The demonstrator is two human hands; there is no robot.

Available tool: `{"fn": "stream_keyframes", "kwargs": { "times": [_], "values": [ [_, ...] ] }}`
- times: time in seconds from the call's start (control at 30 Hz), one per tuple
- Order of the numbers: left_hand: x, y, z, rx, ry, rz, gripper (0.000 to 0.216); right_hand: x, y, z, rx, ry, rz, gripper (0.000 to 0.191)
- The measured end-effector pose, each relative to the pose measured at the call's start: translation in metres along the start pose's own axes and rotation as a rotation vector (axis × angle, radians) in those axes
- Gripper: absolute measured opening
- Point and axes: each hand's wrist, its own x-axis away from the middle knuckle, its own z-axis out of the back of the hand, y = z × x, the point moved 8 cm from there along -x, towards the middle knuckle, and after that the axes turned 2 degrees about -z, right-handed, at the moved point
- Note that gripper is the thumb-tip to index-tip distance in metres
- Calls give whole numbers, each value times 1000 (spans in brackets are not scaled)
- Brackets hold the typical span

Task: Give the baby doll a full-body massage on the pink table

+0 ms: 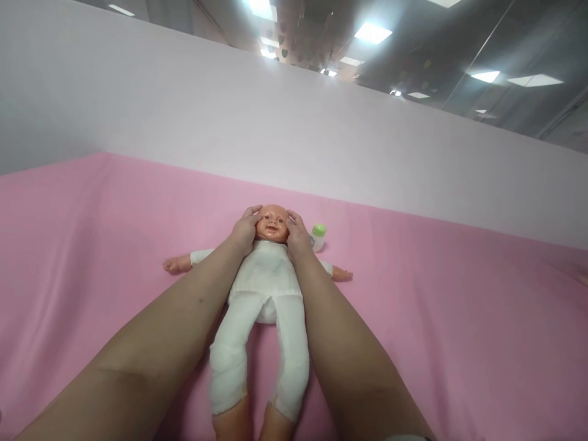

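You stand in an office-like hall: recessed ceiling light panels [372, 32], glass partitions [505, 79], a pale divider wall [275, 122] behind your pink-draped tabletop [459, 318].

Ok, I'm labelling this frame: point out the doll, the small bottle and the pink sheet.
doll [269, 269], head view, on its white cloth chest.
small bottle [318, 231], head view, on its green cap.
pink sheet [459, 318], head view, bare stretch at right.

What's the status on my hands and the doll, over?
Left hand and right hand on the doll, one each side of its head. Doll on its back on pink sheet, arms spread. Green-capped bottle close beside right hand.
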Motion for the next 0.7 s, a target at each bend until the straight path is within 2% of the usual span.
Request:
{"fn": "stream_keyframes", "kwargs": {
  "times": [0.13,0.37,0.53,0.7],
  "values": [
    [1,0,0,8,8,-9,47,1,0,-2,-38,-54,-10,49],
    [-1,3,1,-157,42,-124,65,-1,-3,-1,172,-103,-8,68],
    [-4,4,3,-272,68,-170,60,-3,-5,0,242,-67,11,66],
    [-6,1,0,-258,73,-146,51,-2,-2,4,273,-7,-34,61]
  ]
}}
